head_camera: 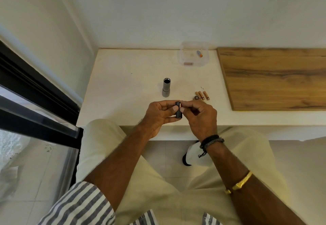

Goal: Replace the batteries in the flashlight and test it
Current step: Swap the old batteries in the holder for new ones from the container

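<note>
now left grip (159, 114), right grip (201, 117) pinch battery holder (178, 112)

One wide-angle head-worn camera looks forward and steeply down from close above onto the white counter (123, 83).

Both hands, left hand (158, 115) and right hand (199, 117), pinch a black battery holder (178, 112) near the upright flashlight body (166, 87).

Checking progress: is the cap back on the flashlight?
No, the flashlight stands open-ended on the counter, its cap lying beside three loose batteries.
</note>
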### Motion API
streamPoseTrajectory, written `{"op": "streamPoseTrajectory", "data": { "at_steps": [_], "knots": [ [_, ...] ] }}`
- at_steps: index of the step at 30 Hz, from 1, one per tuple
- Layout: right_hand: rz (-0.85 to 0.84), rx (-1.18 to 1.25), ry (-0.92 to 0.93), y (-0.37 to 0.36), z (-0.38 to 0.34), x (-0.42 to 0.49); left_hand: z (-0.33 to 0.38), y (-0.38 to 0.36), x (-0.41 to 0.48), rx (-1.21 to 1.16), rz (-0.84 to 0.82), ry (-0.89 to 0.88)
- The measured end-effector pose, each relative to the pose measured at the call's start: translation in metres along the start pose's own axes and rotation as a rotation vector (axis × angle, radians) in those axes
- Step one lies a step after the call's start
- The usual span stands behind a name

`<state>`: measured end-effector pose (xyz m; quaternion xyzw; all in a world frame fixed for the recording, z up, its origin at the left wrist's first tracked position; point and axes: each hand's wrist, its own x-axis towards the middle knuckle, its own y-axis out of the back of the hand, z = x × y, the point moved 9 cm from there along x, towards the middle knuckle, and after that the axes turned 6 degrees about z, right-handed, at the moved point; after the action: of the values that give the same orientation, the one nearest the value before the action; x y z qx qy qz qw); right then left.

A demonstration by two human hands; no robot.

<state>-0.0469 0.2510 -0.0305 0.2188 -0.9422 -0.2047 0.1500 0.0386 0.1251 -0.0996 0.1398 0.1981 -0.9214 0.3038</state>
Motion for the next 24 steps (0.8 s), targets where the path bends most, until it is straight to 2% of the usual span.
{"op": "streamPoseTrajectory", "data": {
  "at_steps": [8,15,20,24],
  "knots": [
    [0.008,0.113,-0.129,0.0,0.015,0.007,-0.005,-0.007,0.001,-0.119,-0.008,0.083],
    [0.101,0.243,-0.228,0.003,0.038,0.024,-0.007,0.009,0.009,-0.275,0.132,0.153],
    [0.137,0.316,-0.279,0.0,0.05,0.067,0.004,0.018,0.011,-0.359,0.096,0.137],
    [0.163,0.264,-0.238,-0.004,0.052,0.119,0.007,0.029,0.011,-0.465,0.154,0.139]
  ]
}}
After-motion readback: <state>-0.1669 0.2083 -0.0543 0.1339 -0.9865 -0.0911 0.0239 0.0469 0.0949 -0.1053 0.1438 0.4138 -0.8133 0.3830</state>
